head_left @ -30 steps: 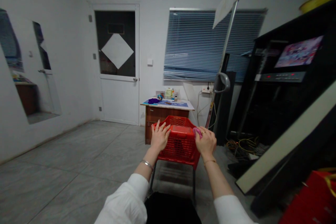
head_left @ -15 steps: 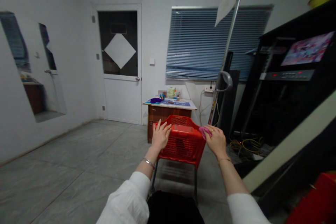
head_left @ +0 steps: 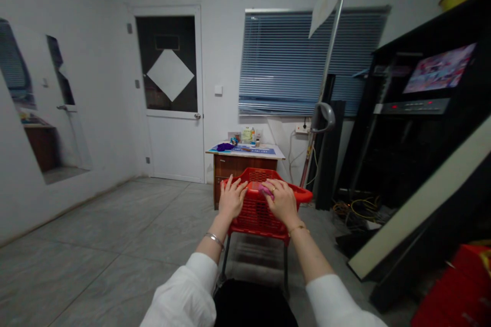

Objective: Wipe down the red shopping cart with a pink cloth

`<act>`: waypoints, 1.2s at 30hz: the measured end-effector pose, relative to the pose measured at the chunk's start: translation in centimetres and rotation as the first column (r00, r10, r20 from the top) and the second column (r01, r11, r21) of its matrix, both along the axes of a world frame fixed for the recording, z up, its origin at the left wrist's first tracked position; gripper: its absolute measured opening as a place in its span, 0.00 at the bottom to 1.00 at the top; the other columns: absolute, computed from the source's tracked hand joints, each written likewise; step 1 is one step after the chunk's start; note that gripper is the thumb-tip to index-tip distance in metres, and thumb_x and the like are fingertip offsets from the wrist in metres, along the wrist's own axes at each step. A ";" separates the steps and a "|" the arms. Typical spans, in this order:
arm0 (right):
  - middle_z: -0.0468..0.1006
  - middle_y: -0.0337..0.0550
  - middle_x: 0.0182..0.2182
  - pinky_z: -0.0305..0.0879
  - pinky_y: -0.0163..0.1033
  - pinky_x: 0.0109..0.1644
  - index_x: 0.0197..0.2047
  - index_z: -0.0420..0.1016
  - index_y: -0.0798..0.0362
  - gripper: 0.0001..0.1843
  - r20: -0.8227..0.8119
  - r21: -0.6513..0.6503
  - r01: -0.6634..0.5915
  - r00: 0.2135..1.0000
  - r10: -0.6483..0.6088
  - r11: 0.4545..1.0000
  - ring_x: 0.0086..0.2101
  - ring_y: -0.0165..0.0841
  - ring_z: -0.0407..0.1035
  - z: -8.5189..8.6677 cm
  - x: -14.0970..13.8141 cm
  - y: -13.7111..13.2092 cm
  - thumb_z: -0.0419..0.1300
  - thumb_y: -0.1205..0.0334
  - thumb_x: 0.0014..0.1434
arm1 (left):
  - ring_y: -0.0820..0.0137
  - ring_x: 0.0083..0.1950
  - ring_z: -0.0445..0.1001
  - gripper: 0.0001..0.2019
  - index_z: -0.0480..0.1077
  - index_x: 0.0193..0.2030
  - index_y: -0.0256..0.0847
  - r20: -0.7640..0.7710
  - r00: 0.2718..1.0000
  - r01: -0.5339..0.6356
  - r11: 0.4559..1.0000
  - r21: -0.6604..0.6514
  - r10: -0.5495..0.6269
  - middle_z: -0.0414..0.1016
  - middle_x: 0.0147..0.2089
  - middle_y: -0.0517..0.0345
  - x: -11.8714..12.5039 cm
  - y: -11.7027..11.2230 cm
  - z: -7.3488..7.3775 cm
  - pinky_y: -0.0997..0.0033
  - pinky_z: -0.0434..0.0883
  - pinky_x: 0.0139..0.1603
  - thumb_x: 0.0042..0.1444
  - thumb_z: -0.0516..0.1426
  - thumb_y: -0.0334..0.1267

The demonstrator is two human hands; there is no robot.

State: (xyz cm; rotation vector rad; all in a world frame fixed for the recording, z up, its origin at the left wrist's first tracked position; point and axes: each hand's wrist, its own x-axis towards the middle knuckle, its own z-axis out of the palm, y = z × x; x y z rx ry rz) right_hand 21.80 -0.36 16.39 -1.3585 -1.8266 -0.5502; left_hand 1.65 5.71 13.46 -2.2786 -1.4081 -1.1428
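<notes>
A red plastic shopping cart [head_left: 257, 214] with a meshed basket and grey legs stands right in front of me. My left hand [head_left: 232, 199] rests on the left end of its handle, fingers stretched forward and spread apart. On the middle of the red handle [head_left: 253, 185], my right hand [head_left: 282, 199] presses a small pink cloth [head_left: 265, 191]. Its fingers are closed over the cloth and cover most of it. The handle's right end [head_left: 305, 194] shows bare. Little of the basket's inside can be seen.
Beyond the cart, a brown cabinet [head_left: 243, 165] bears bottles and a purple cloth [head_left: 225, 147]. A pole with a sign [head_left: 330, 61] and a black rack [head_left: 414, 148] with cables stand right. A white door [head_left: 174, 145] and mirror [head_left: 63, 148] are left.
My right hand has slid left along the handle with the pink cloth, from the right end to the middle. My left hand stays on the handle. The view has turned slightly right.
</notes>
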 end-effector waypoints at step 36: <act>0.76 0.43 0.56 0.60 0.47 0.58 0.54 0.76 0.46 0.17 -0.013 0.018 0.041 0.999 -0.040 0.999 0.54 0.41 0.63 0.4 -4.0 0.4 0.55 0.55 0.66 | 0.54 0.74 0.52 0.19 0.69 0.62 0.52 0.000 1.000 0.019 1.000 -0.013 -0.019 0.71 0.65 0.56 0.4 -0.1 0.1 0.34 0.50 0.71 0.70 0.47 0.42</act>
